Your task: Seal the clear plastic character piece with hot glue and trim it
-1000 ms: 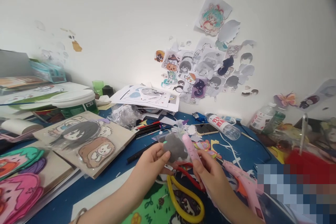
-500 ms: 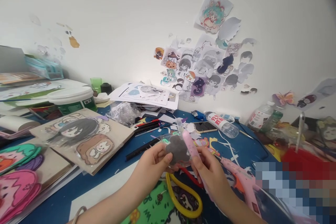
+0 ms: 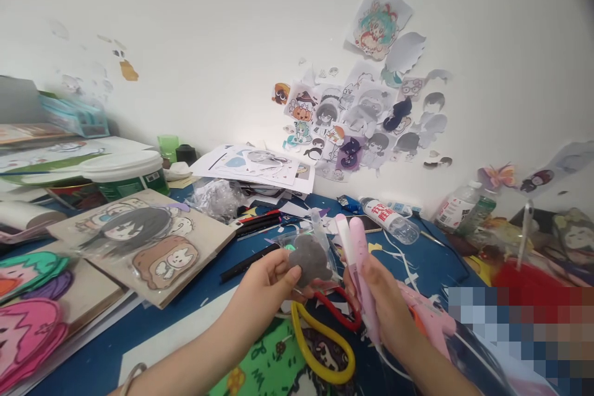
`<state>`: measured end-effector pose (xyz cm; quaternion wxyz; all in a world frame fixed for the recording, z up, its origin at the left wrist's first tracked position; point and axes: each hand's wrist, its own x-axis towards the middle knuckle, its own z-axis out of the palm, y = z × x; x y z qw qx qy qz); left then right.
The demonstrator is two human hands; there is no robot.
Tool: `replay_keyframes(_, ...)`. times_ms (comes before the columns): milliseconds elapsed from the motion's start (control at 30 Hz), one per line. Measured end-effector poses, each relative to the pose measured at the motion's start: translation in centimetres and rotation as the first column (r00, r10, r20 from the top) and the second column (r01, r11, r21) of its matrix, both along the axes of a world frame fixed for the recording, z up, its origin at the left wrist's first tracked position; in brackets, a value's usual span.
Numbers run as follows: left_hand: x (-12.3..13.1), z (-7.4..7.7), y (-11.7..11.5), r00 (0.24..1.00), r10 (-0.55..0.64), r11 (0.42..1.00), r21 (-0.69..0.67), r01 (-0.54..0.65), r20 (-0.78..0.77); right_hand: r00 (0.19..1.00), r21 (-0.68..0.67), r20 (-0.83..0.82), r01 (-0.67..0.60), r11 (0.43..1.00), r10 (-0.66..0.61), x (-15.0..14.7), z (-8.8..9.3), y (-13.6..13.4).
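Note:
My left hand (image 3: 273, 281) pinches a dark grey cut-out (image 3: 309, 260) with a wavy edge, which sits in a clear plastic bag (image 3: 327, 238). In my right hand (image 3: 383, 294) is a small pink hair straightener (image 3: 358, 260), upright, its two arms slightly apart at the top. The straightener stands to the right of the bag with a gap between them. Below both hands lie scissors with one yellow handle loop (image 3: 346, 366) and one red loop (image 3: 355, 322), over a green printed sheet (image 3: 260, 359).
Several character cut-outs in plastic lie on a cardboard-coloured board (image 3: 204, 253) at left. Behind are a lidded white tub (image 3: 123, 164), black pens (image 3: 248, 263), a phone (image 3: 371, 224) and a plastic bottle (image 3: 394, 221). Paper scraps litter the blue table (image 3: 185, 322). Drawings cover the wall.
My right hand has moved the hair straightener right, away from the bag, and its two arms now show apart. My left hand still holds the bagged cut-out, barely shifted.

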<state>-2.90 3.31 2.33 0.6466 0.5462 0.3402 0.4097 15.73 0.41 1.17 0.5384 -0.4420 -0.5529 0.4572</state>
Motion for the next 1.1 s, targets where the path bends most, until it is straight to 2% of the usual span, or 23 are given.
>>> replay_keyframes(167,0.3,-0.4,0.1,0.998,-0.007,0.998,0.054,0.010,-0.061,0.992,-0.004,0.125,0.028,1.000,-0.027,-0.2,-0.7,0.3)
replay_keyframes(400,0.5,-0.3,-0.2,0.987,-0.004,0.997,0.082,0.018,-0.160,0.944,0.079,0.322,0.045,0.996,-0.068,0.3,-0.8,0.2)
replay_keyframes(533,0.1,-0.3,0.2,0.972,0.104,0.976,0.210,-0.059,-0.209,0.966,0.058,0.247,0.068,0.996,-0.080,0.6,-0.8,0.4)
replay_keyframes(633,-0.4,-0.2,0.6,0.949,0.136,0.957,0.284,-0.052,-0.283,0.982,0.079,0.153,0.099,0.992,-0.110,0.9,-0.7,0.8)
replay_keyframes(700,-0.7,0.1,0.7,0.930,0.129,0.946,0.324,-0.011,-0.344,0.977,0.119,0.190,0.079,0.990,-0.101,1.2,-0.6,1.0)
replay_keyframes(800,-1.0,0.7,0.8,0.898,0.139,0.930,0.368,0.027,-0.417,0.939,0.139,0.340,0.006,0.990,-0.054,1.3,-0.5,1.1)
replay_keyframes(867,-1.1,0.9,0.9,0.887,0.158,0.933,0.360,0.009,-0.433,0.914,0.104,0.406,-0.020,0.994,-0.024,1.2,-0.5,1.0)
replay_keyframes(933,-1.1,1.0,1.1,0.903,0.183,0.948,0.313,-0.058,-0.389,0.913,0.070,0.407,-0.021,0.997,-0.009,1.0,-0.6,0.7)
replay_keyframes(1000,-1.0,0.9,1.1,0.934,0.185,0.973,0.191,-0.130,-0.305,0.934,0.048,0.357,-0.007,0.999,-0.011,0.6,-0.8,0.4)
replay_keyframes(1100,-0.8,0.4,1.1,0.970,0.171,0.985,-0.008,-0.175,-0.171,0.968,-0.015,0.250,0.022,1.000,-0.017,0.2,-1.4,0.5)
